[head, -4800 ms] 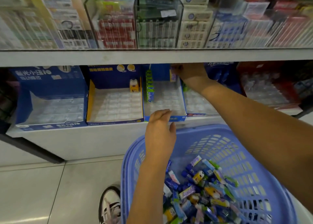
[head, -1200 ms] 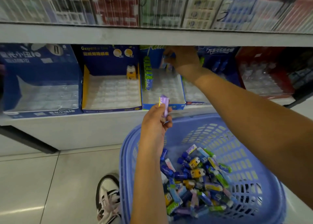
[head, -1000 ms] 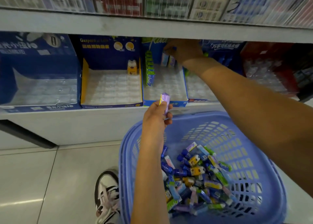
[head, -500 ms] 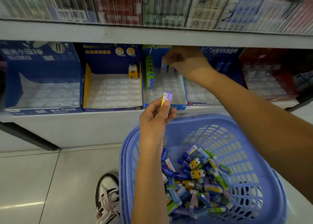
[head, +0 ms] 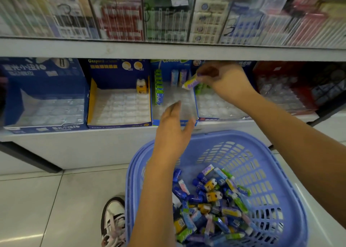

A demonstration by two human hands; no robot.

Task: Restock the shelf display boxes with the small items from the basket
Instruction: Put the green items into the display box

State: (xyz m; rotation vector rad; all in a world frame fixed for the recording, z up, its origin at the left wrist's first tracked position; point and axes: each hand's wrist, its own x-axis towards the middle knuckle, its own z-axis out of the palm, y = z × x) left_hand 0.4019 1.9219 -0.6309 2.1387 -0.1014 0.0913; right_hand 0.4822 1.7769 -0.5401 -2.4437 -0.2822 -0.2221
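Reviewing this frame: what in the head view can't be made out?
Head view:
Upper-shelf packs: print blurred behind clear fronts.
Left hand: fingertips motion-blurred.
Back of the rightmost blue display box: hidden by the right hand pinching a purple packet.
Basket: near rim cut off by the bottom edge.

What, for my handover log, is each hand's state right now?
Left hand: open, holding nothing.
Right hand: closed, pinching a purple-and-yellow packet.

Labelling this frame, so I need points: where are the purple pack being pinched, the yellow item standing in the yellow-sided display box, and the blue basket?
purple pack (head: 191, 83), head view, middle of its wrapper.
yellow item (head: 141, 86), head view, its front face.
blue basket (head: 262, 181), head view, slotted right wall.
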